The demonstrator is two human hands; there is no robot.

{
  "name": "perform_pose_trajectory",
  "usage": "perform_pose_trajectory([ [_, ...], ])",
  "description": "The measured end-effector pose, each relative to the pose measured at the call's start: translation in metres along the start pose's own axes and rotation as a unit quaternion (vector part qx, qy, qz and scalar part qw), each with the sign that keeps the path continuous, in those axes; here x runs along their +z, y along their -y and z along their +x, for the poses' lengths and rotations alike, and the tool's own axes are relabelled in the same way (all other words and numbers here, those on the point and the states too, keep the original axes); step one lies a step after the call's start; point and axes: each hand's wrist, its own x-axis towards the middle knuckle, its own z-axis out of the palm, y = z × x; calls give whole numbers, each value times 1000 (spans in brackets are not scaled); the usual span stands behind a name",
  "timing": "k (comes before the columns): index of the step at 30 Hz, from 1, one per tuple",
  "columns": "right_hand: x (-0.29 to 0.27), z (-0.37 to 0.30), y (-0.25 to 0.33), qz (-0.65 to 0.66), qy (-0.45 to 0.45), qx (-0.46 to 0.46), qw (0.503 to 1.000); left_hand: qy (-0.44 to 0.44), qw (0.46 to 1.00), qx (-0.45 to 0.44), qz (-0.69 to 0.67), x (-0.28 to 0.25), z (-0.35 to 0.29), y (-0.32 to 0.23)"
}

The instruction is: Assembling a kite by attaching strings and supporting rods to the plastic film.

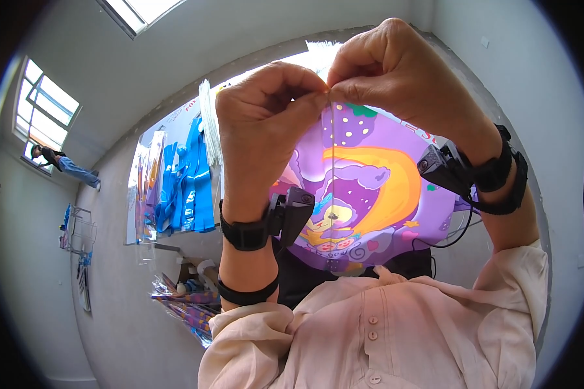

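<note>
My left hand and my right hand meet high in the middle, both closed in a pinch with fingertips touching. Between the fingertips is the upper end of a thin strand, which runs straight down over a purple printed sheet. Whether this strand is string or a slim rod, I cannot tell. The sheet carries a cartoon animal and an orange crescent, and it spreads below my hands towards my lap. My fingers and palms hide its upper edge. A black strap with a small camera-like device sits on each wrist.
Left of my hands, blue ribbon-like strips and clear-wrapped packages lie on the table. A bundle of thin white sticks lies beside them. Wrapped colourful bundles are lower left. Another person stands by the far window; a wire rack is nearby.
</note>
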Motion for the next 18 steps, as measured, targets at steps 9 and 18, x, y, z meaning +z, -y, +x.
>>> perform_pose_trajectory([
  [9,23,-3,-8,-102,-5,43,994,36,999,16,14,-9,-6,13],
  [18,26,-6,-36,48,11,-9,999,34,999,2,1,-16,-10,24],
])
